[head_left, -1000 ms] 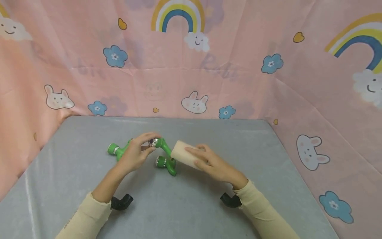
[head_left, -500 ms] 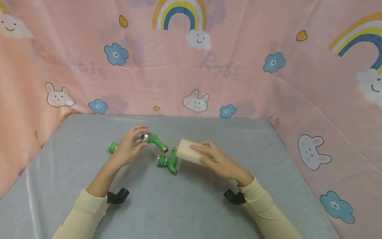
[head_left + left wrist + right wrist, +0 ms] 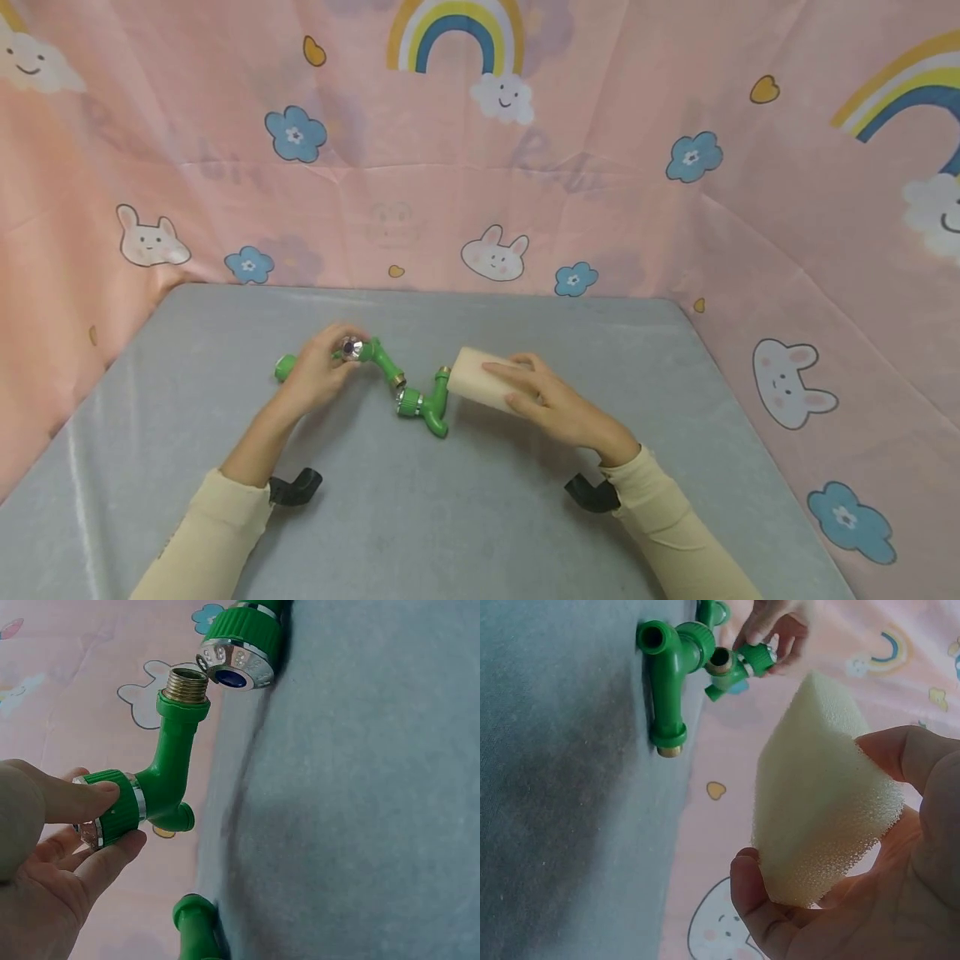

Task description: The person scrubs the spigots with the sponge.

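Observation:
My left hand (image 3: 318, 375) pinches a green faucet (image 3: 172, 765) by its ribbed knob, thumb on one side and fingers on the other. Its brass threaded end points toward the knob of a second green faucet (image 3: 433, 408), which lies on the table; whether they touch I cannot tell. In my right hand (image 3: 558, 408) is a cream sponge (image 3: 817, 802), gripped between thumb and fingers, its near end close to the second faucet's brass thread in the head view. A third green faucet (image 3: 285, 367) lies behind my left hand, mostly hidden by it.
A grey cloth covers the table (image 3: 450, 525). Pink printed curtain (image 3: 600, 167) stands along the back and both sides. Black curved mounts (image 3: 296, 487) stick out at both wrists, just above the tabletop.
My left hand has drawn the held faucet left, away from the sponge, and tilted its threaded end further down. My right hand has shifted slightly right with the sponge.

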{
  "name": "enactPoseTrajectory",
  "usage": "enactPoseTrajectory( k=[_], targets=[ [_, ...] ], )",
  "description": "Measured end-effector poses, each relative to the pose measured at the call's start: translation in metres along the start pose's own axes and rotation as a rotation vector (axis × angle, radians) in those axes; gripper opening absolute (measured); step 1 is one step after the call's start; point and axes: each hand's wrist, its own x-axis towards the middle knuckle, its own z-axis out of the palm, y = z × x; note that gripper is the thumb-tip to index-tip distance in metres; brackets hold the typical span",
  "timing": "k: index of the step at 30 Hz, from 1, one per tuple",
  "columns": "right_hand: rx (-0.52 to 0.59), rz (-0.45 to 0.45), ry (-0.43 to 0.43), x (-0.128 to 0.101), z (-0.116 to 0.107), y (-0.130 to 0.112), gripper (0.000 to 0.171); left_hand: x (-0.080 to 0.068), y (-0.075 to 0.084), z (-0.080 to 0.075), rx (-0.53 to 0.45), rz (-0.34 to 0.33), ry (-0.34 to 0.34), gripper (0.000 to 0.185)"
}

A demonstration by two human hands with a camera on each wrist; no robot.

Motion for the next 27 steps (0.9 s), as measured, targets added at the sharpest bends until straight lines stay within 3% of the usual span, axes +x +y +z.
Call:
enactPoseTrajectory(
  k=[11, 27],
  targets=[
    [-0.016, -0.024, 0.027, 0.0, 0.0, 0.001, 0.048, -0.001, -0.007, 0.003, 0.047, -0.035, -0.031, 0.032],
    [-0.003, 0.002, 0.015, 0.0, -0.001, 0.001, 0.049, -0.004, -0.012, -0.013, 0.096, -0.019, -0.192, 0.027]
  ],
)
